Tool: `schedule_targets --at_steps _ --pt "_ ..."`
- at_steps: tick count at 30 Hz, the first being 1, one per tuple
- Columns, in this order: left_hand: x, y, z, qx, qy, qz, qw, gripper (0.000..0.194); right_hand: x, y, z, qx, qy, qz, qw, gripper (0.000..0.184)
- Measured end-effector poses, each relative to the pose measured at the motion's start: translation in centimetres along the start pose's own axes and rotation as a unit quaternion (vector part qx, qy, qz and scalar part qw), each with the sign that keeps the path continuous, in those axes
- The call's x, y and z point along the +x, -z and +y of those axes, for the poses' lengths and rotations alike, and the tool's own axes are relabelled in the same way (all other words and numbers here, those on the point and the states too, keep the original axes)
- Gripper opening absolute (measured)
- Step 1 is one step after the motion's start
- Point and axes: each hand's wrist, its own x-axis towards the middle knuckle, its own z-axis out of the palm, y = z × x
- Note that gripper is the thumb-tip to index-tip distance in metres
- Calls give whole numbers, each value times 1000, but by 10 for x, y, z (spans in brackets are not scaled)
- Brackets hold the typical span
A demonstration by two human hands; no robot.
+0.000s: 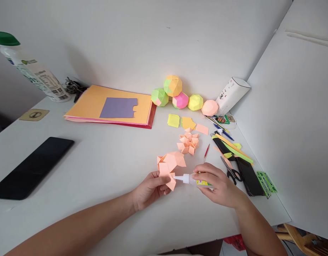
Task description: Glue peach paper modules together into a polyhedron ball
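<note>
Pinched in my left hand (152, 188) is a folded peach paper piece (165, 170), its flaps angled outward. My right hand (217, 183) grips a small glue bottle (192, 179) with a white nozzle lying almost level. The nozzle tip meets or nearly meets the paper's right flap; I cannot tell which. Just behind the held piece sits a partly joined peach paper shape (174, 160); whether the two are attached is unclear. Farther back lies a pile of small folded peach pieces (188, 142).
Several faceted paper balls (180, 100) stand along the wall beside a white box (233, 95). Yellow paper squares (173, 120), scissors (231, 170) and a black phone (249, 176) lie nearby. To the left are stacked coloured sheets (91, 103), a dark tablet (33, 167) and a tall bottle (36, 71).
</note>
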Motion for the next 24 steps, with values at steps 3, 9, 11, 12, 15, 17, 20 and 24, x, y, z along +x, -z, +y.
schedule_targets --at_steps 3,9,11,12,15,17,20,24 --pt "0 1 -1 5 1 -3 1000 27 1 0 -3 -28 20 5 999 38" --pt "0 2 0 9 4 -4 1000 26 1 -2 -7 -85 48 9 995 35" --pt "0 2 0 7 0 -4 1000 25 1 -2 -7 -98 56 17 993 34" --pt "0 2 0 7 -2 -4 1000 25 1 -2 -8 -102 59 20 993 33" --pt "0 1 0 10 -4 -1 1000 25 1 -3 -9 -110 61 24 992 33" --pt "0 1 0 11 -2 1 1000 25 1 -3 -10 -115 60 20 991 32" --pt "-1 0 0 12 0 2 1000 26 1 -3 -11 -118 62 17 991 33" --pt "-1 0 0 13 -3 0 1000 25 1 -3 -13 -124 70 19 990 35"
